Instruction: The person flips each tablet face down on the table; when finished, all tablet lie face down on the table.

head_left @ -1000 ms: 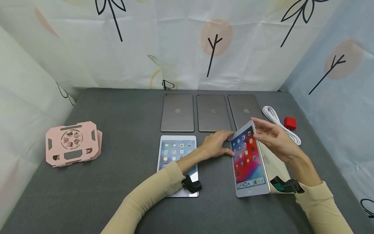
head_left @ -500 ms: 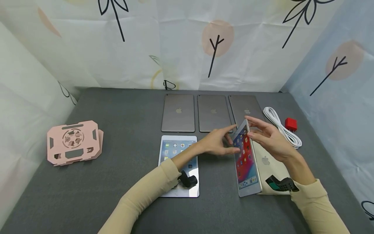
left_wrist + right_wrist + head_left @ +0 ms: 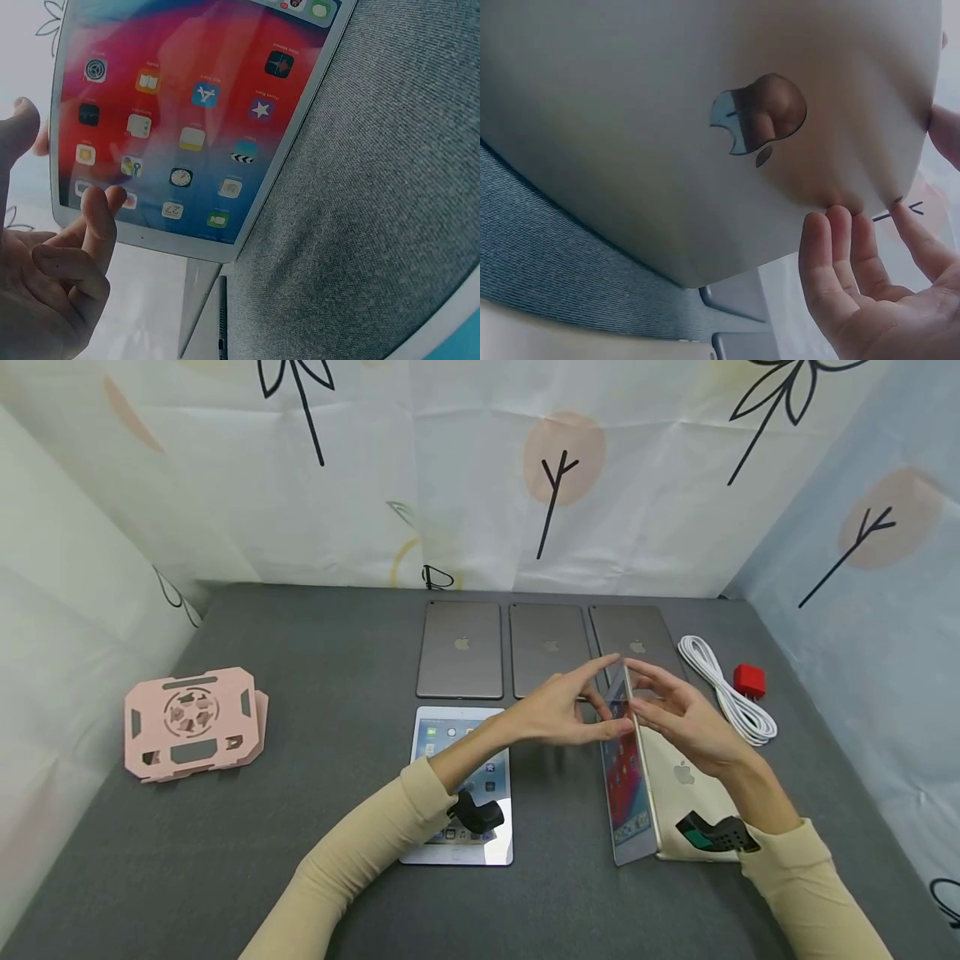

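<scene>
A white-framed tablet (image 3: 633, 802) with a red-and-blue home screen stands tilted on its lower edge. My right hand (image 3: 678, 718) holds it at the upper right corner, thumb at the long edge. In the right wrist view several fingertips press against the tablet's pale back (image 3: 630, 150) near its end. My left hand (image 3: 558, 706) reaches across the screen side, index finger at the top corner and thumb overlapping the right edge. The left wrist view shows its bent fingers (image 3: 97, 217) before the screen's corner. Beneath my left forearm lies a second white tablet (image 3: 457, 855), screen up, partly hidden.
A gold tablet (image 3: 697, 797) lies back up beside the tilted one. Behind are three grey tablets, the left (image 3: 460, 652), middle (image 3: 550, 631) and right (image 3: 637, 627). A coiled white cable (image 3: 723, 689) and red plug (image 3: 749, 681) are right; pink cut-out plates (image 3: 195, 727), left.
The tablet has been turned to a steeper angle, its screen now facing further left. My left hand has left its left edge and moved across to the right edge. The right hand shifted slightly left.
</scene>
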A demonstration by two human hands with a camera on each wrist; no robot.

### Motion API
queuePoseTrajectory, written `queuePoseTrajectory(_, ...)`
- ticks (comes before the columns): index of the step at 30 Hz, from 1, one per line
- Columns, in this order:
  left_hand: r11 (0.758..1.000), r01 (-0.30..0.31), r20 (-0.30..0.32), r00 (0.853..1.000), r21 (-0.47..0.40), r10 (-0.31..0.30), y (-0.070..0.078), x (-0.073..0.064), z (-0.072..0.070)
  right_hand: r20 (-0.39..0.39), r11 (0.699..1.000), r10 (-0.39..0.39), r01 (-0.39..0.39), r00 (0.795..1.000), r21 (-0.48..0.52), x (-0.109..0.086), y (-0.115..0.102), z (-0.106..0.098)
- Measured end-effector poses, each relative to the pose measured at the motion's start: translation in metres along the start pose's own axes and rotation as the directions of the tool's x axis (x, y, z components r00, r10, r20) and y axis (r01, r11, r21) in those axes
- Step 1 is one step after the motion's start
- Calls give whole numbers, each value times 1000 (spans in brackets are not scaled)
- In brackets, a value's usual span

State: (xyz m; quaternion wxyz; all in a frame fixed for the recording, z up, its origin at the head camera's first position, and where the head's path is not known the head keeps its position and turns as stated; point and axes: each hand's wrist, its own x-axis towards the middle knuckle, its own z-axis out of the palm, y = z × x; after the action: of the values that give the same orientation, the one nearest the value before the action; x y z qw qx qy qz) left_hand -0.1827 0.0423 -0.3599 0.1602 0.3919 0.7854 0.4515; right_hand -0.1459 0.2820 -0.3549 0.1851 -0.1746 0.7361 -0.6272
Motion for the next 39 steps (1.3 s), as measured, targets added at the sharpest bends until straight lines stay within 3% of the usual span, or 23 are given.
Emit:
queuePoseTrajectory(5,1000,3,-9,1000,-3,-3,-2,-2,1,26,988,94,-90,995,-128,2,3,1)
queuePoseTrajectory(10,1000,21,-15,1000,-15,-21,-6,-4,-1,85,939,195,-160,977,-304,8,8,0)
queuePoseTrajectory(15,999,41,14,999,-29,-41,-8,-8,-5,153,913,272,-204,950,-353,18,18,-5)
queuePoseTrajectory(23,987,24,47,999,-161,-16,-22,-16,-10,166,876,297,-199,940,-439,26,29,-8)
queuePoseTrajectory(34,977,44,41,998,-207,-36,-37,-29,-24,71,791,325,-230,943,-567,26,26,5)
queuePoseTrajectory(39,967,68,66,996,-246,-53,-46,-37,-29,52,787,304,-220,951,-577,27,27,6)
